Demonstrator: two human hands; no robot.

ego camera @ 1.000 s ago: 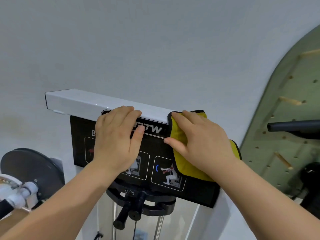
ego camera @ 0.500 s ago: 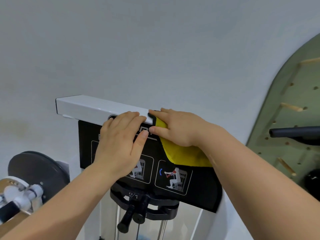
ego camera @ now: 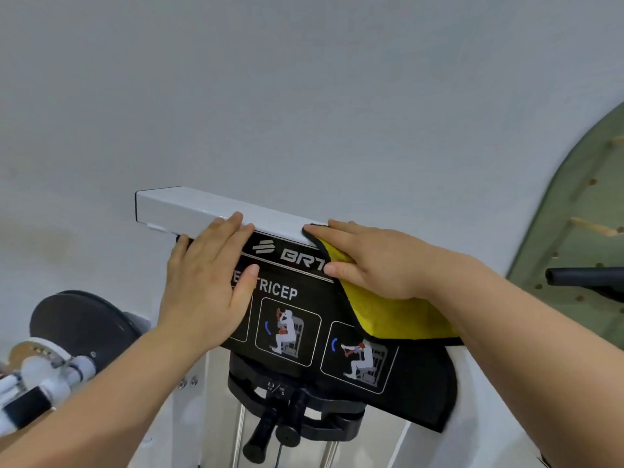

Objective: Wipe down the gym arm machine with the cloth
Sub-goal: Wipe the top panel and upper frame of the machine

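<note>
On the arm machine (ego camera: 189, 207), the black triceps placard (ego camera: 293, 319) now bares its logo. The yellow cloth (ego camera: 388, 315) on its top edge has slid toward 3 o'clock under the right hand (ego camera: 381, 265), fingers straight, pressing. The left hand (ego camera: 206, 285) stays flat at 9 o'clock, fingers together.

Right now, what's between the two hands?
In the head view, the black sign with "TRICEP" lettering lies between the left hand and the cloth under the right hand.

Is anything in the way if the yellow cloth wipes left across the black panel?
Yes. The left hand lies flat on the black panel, left of the yellow cloth under the right hand, covering that side. Nothing else lies between them.
</note>
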